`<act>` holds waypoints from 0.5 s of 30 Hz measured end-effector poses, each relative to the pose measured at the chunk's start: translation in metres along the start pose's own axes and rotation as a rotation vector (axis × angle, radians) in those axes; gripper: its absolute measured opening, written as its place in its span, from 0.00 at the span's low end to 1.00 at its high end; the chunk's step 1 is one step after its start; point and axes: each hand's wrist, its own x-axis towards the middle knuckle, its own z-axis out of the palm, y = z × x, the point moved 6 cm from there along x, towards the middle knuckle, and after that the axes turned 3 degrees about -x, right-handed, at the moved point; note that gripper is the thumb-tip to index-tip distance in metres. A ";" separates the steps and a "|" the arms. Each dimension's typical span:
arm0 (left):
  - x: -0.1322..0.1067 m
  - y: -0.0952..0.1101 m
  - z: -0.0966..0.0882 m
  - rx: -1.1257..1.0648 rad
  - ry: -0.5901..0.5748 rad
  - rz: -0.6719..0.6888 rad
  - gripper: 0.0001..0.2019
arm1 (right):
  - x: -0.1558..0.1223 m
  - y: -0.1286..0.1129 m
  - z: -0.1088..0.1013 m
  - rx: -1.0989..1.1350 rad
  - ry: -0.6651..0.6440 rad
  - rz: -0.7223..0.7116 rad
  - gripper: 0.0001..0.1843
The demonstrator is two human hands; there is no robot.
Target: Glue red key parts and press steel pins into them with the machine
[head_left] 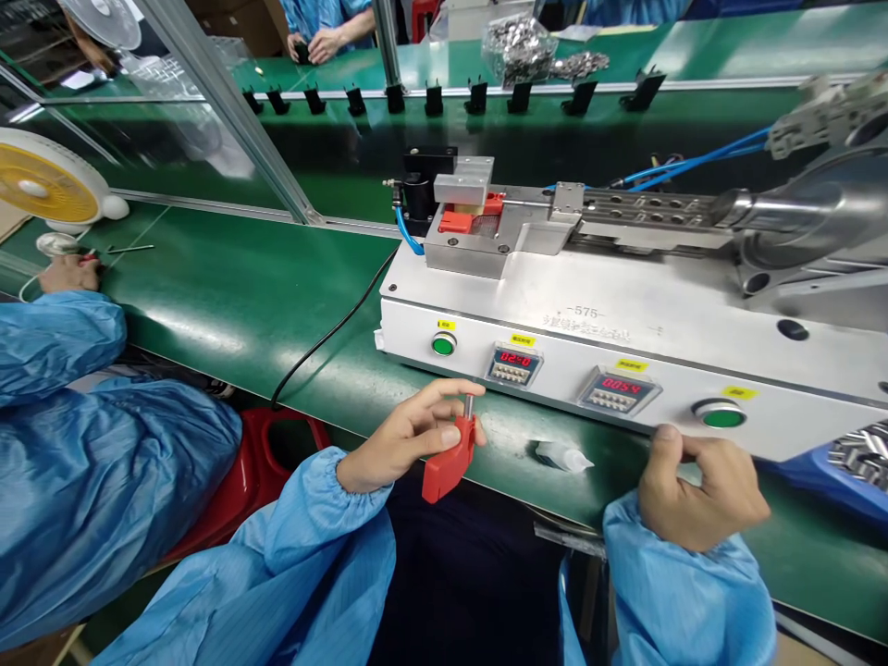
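Held by my left hand is a red plastic piece with a short metal pin sticking up from its top. The fingers close around it just in front of a white-and-metal bench machine. My right hand is curled closed at the machine's front edge, just below the right green button. Its inner side is hidden, so whatever it may hold does not show. Another red piece sits in the metal fixture on the machine. A small clear bottle with a pointed tip lies between my hands.
A blue bin of metal pins stands at the right. Black cable crosses the green bench left of the machine. A co-worker's sleeve, a red stool and a fan are at left. Black clips line the conveyor behind.
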 end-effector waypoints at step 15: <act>-0.002 -0.001 -0.007 -0.042 0.051 -0.004 0.22 | -0.001 -0.004 -0.003 -0.019 0.048 -0.094 0.16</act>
